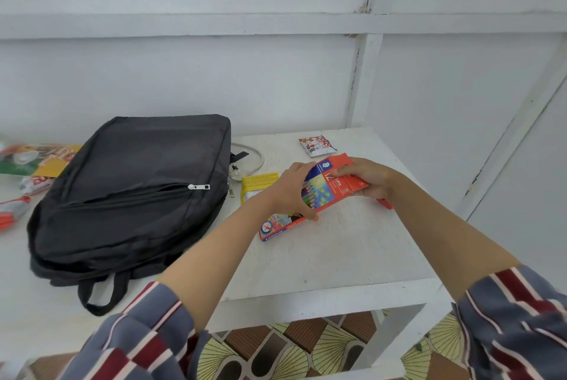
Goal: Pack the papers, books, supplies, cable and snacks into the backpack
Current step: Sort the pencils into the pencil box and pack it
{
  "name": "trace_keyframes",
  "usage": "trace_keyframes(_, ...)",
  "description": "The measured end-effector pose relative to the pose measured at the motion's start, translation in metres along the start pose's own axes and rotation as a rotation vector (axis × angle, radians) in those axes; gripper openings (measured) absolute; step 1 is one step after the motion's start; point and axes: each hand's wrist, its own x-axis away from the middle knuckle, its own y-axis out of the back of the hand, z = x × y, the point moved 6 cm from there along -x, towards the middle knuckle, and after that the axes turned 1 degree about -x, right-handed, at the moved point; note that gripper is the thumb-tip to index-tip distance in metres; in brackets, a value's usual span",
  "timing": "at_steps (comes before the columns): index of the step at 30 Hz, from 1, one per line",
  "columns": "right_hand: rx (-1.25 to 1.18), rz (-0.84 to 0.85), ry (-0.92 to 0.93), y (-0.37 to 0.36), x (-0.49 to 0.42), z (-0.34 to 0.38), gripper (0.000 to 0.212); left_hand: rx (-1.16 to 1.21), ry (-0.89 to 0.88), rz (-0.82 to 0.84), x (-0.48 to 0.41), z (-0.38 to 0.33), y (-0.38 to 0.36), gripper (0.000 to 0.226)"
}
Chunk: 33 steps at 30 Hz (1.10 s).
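Note:
A black backpack (132, 192) lies flat on the white table (337, 257), its front zipper mostly closed. Both hands hold a red box of colour pencils (331, 186) just above the table, right of the backpack. My left hand (291, 192) grips the box's left end and my right hand (368, 180) grips its right end. A second coloured box (276, 227) lies on the table under my left hand. A yellow box (256, 186) sits beside it. A white cable (251, 161) curls behind the backpack. A small snack packet (317, 144) lies at the back.
Snack packs and printed packets (36, 161) lie left of the backpack. A small red object (385, 204) shows below my right wrist. A white wall stands behind the table. The table's front edge (322, 300) is near, with patterned floor below.

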Motion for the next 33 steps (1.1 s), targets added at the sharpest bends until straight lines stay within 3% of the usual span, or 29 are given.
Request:
trace_keyframes(9, -0.104, -0.039, 0.022, -0.004, 0.018, -0.012, 0.02, -0.113, 0.054, 0.038, 0.03, 0.017, 0.013, 0.107)
trace_keyframes(21, -0.34, 0.0, 0.091, -0.043, 0.068, -0.029, 0.014, -0.11, 0.125, -0.131, 0.127, 0.038, 0.032, 0.055)
trace_keyframes(28, -0.488, 0.04, 0.104, -0.084, 0.097, -0.036, 0.027, -0.111, 0.082, -0.28, 0.194, 0.052, 0.061, 0.036)
trace_keyframes(31, -0.546, 0.058, 0.132, -0.104, 0.1, -0.032, 0.057, -0.176, 0.104, -0.36, 0.218, 0.08, 0.08, 0.032)
trace_keyframes(33, -0.553, 0.039, 0.147, -0.118, 0.1, -0.028, 0.037, -0.22, 0.128, -0.354, 0.231, 0.105, 0.09, 0.032)
